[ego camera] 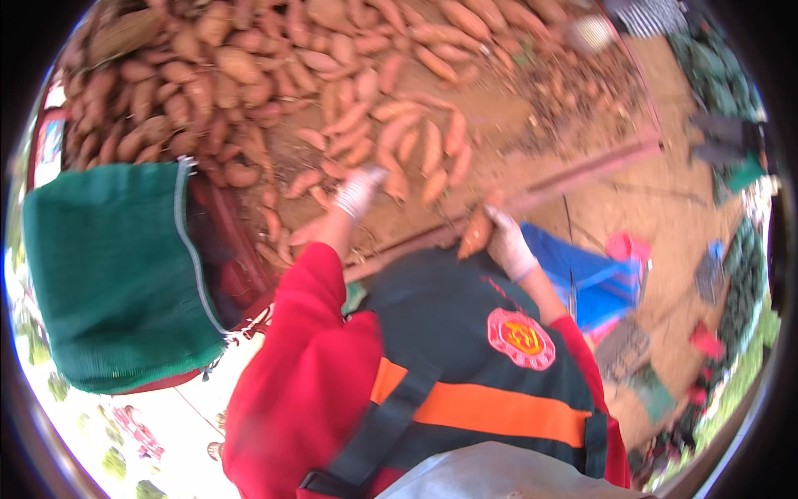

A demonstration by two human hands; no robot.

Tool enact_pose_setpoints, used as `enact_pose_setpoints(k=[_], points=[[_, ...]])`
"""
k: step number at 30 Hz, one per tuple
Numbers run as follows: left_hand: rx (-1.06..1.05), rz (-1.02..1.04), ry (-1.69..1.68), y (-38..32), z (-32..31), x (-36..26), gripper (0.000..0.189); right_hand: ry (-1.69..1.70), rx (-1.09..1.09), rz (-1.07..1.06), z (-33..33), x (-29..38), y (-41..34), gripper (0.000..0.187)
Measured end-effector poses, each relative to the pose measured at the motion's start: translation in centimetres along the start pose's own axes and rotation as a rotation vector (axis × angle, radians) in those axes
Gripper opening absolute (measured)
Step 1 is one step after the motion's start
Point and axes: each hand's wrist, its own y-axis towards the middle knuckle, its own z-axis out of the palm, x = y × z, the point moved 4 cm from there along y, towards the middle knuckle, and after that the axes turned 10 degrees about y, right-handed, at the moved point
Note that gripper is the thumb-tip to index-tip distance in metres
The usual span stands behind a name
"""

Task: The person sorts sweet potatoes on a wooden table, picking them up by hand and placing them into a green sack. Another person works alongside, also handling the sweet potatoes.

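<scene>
My right hand (pixel 511 243), in a white work glove, grips a large sweet potato (pixel 477 234) over the near edge of a soil-covered bed. My left hand (pixel 358 192), gloved too, reaches in among loose sweet potatoes (pixel 389 178) on the bed. It is blurred, and whether its fingers close on anything is hidden. Just beyond both hands, several sweet potatoes (pixel 431 150) lie spread on the dirt. A green mesh sack (pixel 118 274) hangs at the left with its mouth towards the pile.
A deep heap of sweet potatoes (pixel 237 65) fills the far left. Smaller roots and debris (pixel 580 100) lie far right. A reddish metal rim (pixel 586 168) borders the bed. Right of me, a blue bag (pixel 580 274) and a pink container (pixel 626 249) stand on the ground. Filled green sacks (pixel 717 75) lie beyond.
</scene>
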Motion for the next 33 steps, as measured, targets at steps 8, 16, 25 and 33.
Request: enact_pose_setpoints(k=[8,16,25,33], points=[[0.294,0.35,0.321,-4.2,11.3,-6.3,0.052,-0.212,0.051,0.113,3.9,-0.1,5.2,0.056],[-0.262,-0.236,0.839,-0.5,5.4,-3.3,0.053,-0.006,0.041,0.283,4.1,0.1,2.3,0.07],[-0.248,-0.229,0.696,1.1,6.1,-2.4,0.04,-0.042,0.008,0.202,0.4,0.8,1.0,0.068],[0.072,0.315,0.368,-7.1,10.8,-9.9,0.079,0.1,0.081,0.161,-1.1,1.9,1.4,0.05]])
